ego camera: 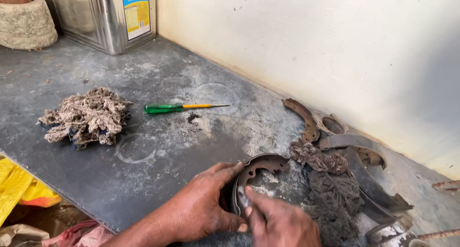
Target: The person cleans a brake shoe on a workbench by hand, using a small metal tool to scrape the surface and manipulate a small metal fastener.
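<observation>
While both hands work close together at the near edge of the bench [143, 180], the left hand [203, 211] is wrapped around the outer curve of a rusty, crescent-shaped brake shoe [258, 168], its thumb hooked over the top of the arc and its fingers curled beneath, so the shoe stands on edge against the palm. The right hand [280, 223] comes in from the near side with its fingers [254, 211] bunched narrow and pressed to the inner face of the shoe, pinching something small and pale there that I cannot make out. The shoe's free end arches away from both hands toward the wall [311, 41], just short of a dark wad of cotton waste [318, 158]. Beyond that wad, along the wall edge, lies a second curved brake shoe [302, 117] and a jumble of grey metal parts [364, 165], with a larger mass of blackened waste [335, 199] spread among them near the right hand. Well apart, toward the middle of the bench, a green-handled screwdriver [179, 107] lies flat, its tip pointing toward the wall, and a small heap of dark grit sits just beside it. Farther left rests a pale, frayed clump of waste [86, 115]. At the far corner stand a shiny metal tin [103, 19] and a rough stone block [26, 24], and yellow plastic [17, 187] shows below the near left edge.
</observation>
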